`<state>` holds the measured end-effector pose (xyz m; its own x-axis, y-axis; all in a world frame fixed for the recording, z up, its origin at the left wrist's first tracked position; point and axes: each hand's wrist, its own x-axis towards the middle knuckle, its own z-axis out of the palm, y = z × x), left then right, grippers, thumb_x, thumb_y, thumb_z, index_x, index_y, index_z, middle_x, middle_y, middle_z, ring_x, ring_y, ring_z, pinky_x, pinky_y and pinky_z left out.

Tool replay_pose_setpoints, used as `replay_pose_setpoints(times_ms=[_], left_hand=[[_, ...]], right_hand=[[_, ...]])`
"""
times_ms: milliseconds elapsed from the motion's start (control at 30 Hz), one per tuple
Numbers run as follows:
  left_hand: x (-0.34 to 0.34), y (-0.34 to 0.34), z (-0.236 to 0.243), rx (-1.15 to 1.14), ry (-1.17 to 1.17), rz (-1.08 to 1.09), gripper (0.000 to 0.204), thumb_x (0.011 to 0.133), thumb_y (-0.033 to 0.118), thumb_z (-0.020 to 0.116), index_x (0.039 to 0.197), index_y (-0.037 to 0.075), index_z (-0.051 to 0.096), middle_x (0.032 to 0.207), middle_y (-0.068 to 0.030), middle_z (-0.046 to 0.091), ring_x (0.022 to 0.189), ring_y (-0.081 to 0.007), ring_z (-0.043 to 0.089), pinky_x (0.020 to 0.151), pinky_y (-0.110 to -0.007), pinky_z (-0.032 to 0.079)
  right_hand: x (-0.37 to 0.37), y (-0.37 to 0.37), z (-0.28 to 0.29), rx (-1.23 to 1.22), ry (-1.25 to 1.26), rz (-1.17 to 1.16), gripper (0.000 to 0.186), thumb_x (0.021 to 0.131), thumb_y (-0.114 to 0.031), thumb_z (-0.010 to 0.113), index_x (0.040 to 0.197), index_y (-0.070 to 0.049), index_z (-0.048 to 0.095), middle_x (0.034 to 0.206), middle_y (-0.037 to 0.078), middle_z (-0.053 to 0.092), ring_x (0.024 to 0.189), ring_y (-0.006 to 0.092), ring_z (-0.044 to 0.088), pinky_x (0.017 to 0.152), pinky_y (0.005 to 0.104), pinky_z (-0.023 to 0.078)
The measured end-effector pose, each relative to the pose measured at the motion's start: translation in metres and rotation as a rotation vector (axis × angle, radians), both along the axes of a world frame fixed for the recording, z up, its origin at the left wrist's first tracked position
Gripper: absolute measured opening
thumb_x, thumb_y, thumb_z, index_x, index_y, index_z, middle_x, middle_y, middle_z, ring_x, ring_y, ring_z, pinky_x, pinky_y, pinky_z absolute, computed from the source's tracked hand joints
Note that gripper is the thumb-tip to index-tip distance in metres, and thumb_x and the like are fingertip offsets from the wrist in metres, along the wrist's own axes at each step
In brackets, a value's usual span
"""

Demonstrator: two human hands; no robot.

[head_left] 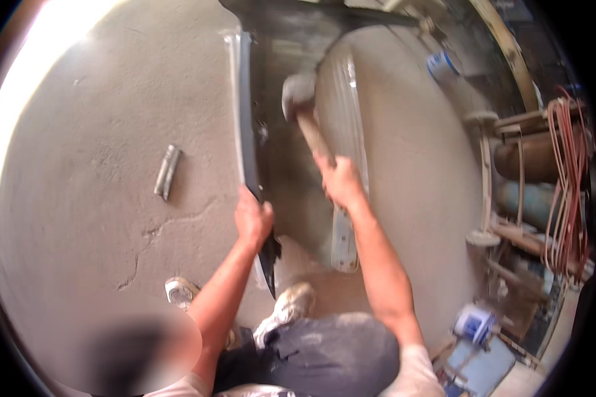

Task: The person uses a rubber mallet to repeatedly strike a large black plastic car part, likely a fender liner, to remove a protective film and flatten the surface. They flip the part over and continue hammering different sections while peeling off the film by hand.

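Note:
My right hand (343, 182) is closed around the wooden handle of a hammer (316, 137). The hammer's blocky, greyish head (298, 94) is raised above a long, dark sheet-metal panel and slightly blurred. My left hand (253, 217) grips the panel's near left edge, a grey and black strip (244, 112) running away from me. Its near end is dark, pointed and jagged. On the panel's right side, a pale metal flange (346, 248) with small holes passes beneath my right hand. My left fingertips are partly hidden by the edge.
A short curved metal piece (167, 173) lies on the cracked concrete floor (86, 178) to the left. At the right are a blue-and-white tub (442, 65), coiled red hoses (563, 192), a brown cylinder (526, 159) on a frame, and a white bucket (475, 323). My shoe (291, 304) is near the panel.

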<state>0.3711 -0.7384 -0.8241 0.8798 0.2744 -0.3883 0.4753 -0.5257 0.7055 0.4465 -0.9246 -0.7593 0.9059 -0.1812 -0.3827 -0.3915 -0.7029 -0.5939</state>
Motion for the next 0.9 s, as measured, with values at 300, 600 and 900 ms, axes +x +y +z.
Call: replay_pose_setpoints(times_ms=[300,600,900], left_hand=[[-0.009,0.009,0.002,-0.002,-0.022,0.03,0.055,0.074,0.009,0.055,0.123,-0.001,0.034,0.089,-0.0324,0.062,0.086,-0.0495,0.06,0.077,-0.052,0.048],[-0.004,0.013,-0.008,0.024,-0.058,0.003,0.054,0.075,0.01,0.057,0.124,-0.001,0.035,0.087,-0.0294,0.063,0.083,-0.0477,0.061,0.075,-0.053,0.048],[-0.003,0.007,0.009,-0.029,-0.003,0.011,0.057,0.074,0.009,0.055,0.126,0.0,0.032,0.092,-0.0297,0.063,0.085,-0.0487,0.06,0.077,-0.052,0.048]], right_hand=[[0.011,0.045,0.117,0.768,-1.064,-0.066,0.054,0.096,-0.052,0.044,0.078,-0.002,0.048,0.058,0.005,0.05,0.047,0.0105,0.049,0.042,0.0242,0.038],[0.01,0.011,0.052,0.234,-0.01,-0.17,0.051,0.094,-0.047,0.053,0.07,-0.002,0.052,0.052,0.002,0.049,0.04,0.0111,0.047,0.038,0.0284,0.039],[-0.001,0.03,0.094,0.516,-1.044,-0.044,0.054,0.097,-0.055,0.035,0.08,-0.005,0.048,0.062,0.006,0.052,0.052,0.0158,0.052,0.053,0.0289,0.044]])
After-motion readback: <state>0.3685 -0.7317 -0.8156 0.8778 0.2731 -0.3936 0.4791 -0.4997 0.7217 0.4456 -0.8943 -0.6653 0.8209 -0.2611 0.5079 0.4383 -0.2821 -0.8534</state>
